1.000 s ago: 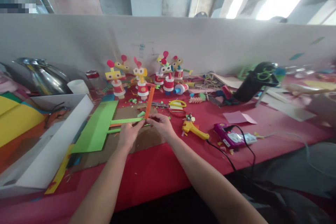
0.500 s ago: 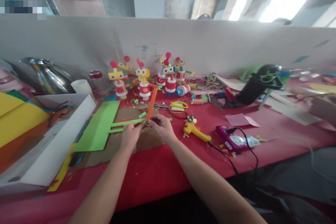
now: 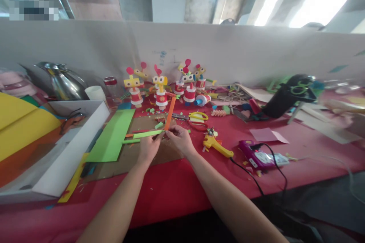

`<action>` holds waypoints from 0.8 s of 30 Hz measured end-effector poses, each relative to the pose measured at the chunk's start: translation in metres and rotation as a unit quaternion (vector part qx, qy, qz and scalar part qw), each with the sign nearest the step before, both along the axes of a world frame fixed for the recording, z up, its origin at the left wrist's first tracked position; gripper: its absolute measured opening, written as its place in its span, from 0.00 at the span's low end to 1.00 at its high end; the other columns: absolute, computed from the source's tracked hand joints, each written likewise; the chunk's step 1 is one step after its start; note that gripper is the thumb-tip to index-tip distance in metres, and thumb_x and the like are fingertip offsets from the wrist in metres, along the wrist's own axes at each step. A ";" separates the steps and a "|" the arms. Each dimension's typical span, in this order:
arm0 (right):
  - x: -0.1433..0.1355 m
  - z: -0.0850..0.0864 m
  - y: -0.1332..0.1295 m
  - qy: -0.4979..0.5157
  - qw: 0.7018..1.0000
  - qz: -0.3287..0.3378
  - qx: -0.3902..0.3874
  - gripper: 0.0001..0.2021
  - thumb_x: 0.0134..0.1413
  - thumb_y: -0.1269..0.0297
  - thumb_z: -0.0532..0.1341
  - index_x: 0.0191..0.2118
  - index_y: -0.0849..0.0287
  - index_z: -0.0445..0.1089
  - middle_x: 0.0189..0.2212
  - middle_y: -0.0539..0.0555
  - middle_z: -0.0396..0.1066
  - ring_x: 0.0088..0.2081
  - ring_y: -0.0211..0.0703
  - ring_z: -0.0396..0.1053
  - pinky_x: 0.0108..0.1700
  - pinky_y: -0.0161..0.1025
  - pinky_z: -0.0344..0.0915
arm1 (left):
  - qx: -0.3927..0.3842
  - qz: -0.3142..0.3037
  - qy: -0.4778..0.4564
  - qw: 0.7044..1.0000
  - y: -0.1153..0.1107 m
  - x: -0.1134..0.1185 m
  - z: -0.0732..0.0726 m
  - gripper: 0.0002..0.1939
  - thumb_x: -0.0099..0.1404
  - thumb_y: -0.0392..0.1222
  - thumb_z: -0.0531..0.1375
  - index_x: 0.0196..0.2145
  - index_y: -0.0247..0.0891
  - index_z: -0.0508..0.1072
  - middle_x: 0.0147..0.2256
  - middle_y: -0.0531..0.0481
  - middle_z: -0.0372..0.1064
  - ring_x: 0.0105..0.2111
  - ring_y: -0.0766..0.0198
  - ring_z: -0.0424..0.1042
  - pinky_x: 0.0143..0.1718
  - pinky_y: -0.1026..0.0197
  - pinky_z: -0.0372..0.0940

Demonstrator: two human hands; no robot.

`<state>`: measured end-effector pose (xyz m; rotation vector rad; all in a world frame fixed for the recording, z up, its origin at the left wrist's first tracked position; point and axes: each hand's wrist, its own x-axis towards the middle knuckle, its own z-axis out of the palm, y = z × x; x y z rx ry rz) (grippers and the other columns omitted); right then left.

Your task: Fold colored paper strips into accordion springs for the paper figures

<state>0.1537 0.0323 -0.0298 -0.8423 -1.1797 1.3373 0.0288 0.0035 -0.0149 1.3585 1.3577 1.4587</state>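
Observation:
Above a brown cardboard sheet [image 3: 128,159], my left hand [image 3: 149,146] is closed on a light green paper strip [image 3: 146,134] that points left. My right hand [image 3: 180,140] pinches at the joint where the green strip meets an orange paper strip [image 3: 170,114], which sticks up and away. The fingertips of both hands nearly touch there. Another green strip [image 3: 131,141] lies just below. A large green paper sheet [image 3: 111,136] rests on the left of the cardboard. Small coiled paper pieces [image 3: 160,120] and scissors [image 3: 198,116] are just beyond my hands.
Several paper-cup figures [image 3: 161,98] stand by the back wall. A yellow glue gun [image 3: 218,147] and a purple power strip [image 3: 256,155] with cords lie right. An open white box [image 3: 68,152] and a steel jug [image 3: 64,83] are left; a black holder [image 3: 282,98] is far right.
The whole view has shifted, so things appear farther right. The free end of the held green strip has drawn in toward my hands, away from the green sheet. Both hands keep their pinch.

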 end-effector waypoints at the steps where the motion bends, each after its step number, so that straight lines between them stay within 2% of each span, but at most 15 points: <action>1: 0.000 0.000 0.000 0.003 1.000 -0.003 0.000 0.10 0.39 0.60 0.67 0.28 0.59 0.70 0.25 0.49 0.71 0.27 0.38 0.68 0.33 0.36 0.65 | -0.003 -0.001 0.002 1.000 0.001 0.000 -0.002 0.10 0.51 0.45 0.66 0.31 0.39 0.80 0.30 0.47 0.77 0.34 0.53 0.73 0.38 0.58 0.64; 6: 0.002 -0.003 0.000 0.044 0.999 -0.023 -0.018 0.09 0.40 0.61 0.67 0.28 0.59 0.71 0.24 0.47 0.70 0.26 0.34 0.65 0.32 0.34 0.63 | -0.050 -0.002 -0.022 0.998 0.002 -0.003 -0.008 0.14 0.51 0.50 0.65 0.31 0.36 0.79 0.28 0.47 0.77 0.32 0.55 0.73 0.34 0.59 0.64; 12: 0.002 -0.007 -0.002 0.024 1.000 0.007 -0.017 0.09 0.41 0.62 0.67 0.30 0.60 0.73 0.26 0.49 0.71 0.26 0.34 0.65 0.31 0.34 0.62 | -0.038 0.001 -0.069 0.997 0.004 -0.004 -0.009 0.16 0.48 0.45 0.67 0.35 0.36 0.79 0.33 0.45 0.78 0.37 0.54 0.74 0.39 0.59 0.64; 18: 0.001 -0.007 -0.002 0.027 1.000 -0.006 -0.009 0.08 0.41 0.61 0.67 0.28 0.60 0.72 0.23 0.48 0.69 0.25 0.34 0.64 0.31 0.34 0.62 | -0.073 -0.014 -0.056 0.996 0.002 -0.003 -0.010 0.13 0.49 0.46 0.67 0.31 0.35 0.80 0.26 0.47 0.76 0.28 0.57 0.73 0.30 0.61 0.63; 24: 0.001 -0.005 -0.004 0.047 0.999 0.020 -0.021 0.09 0.39 0.61 0.68 0.27 0.59 0.70 0.22 0.47 0.68 0.24 0.34 0.64 0.31 0.34 0.62 | -0.098 -0.015 -0.131 0.986 0.003 -0.004 -0.011 0.15 0.45 0.45 0.69 0.31 0.35 0.80 0.25 0.46 0.76 0.27 0.57 0.73 0.31 0.59 0.64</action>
